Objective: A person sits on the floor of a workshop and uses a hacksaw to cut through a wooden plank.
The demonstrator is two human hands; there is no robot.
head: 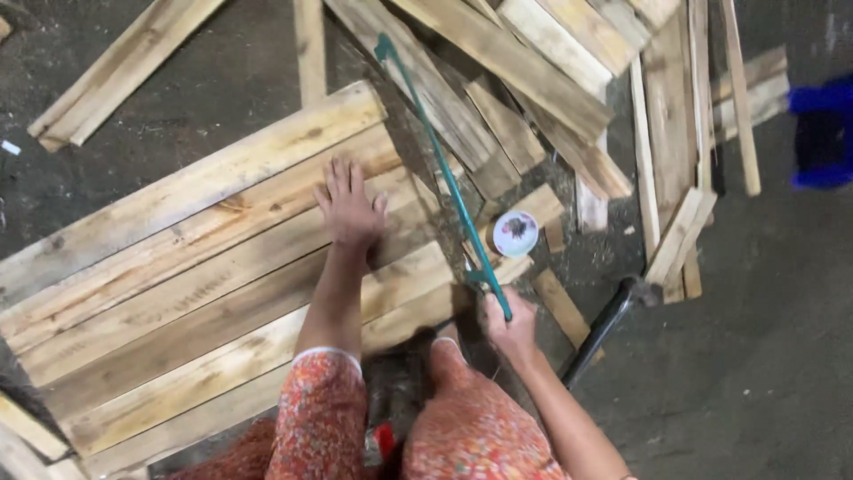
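The right hand was wrapped tight around the green saw, and the left hand lay flat, fingers spread, on the wood panel on the floor, so a slip could have cut those fingers.

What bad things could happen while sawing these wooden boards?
1. The left hand lies flat on the boards close to the green saw held by the right hand; a slip might cut the fingers.
2. The small round tin beside the blade could get knocked over.
3. Loose planks lie piled nearby and might shift.
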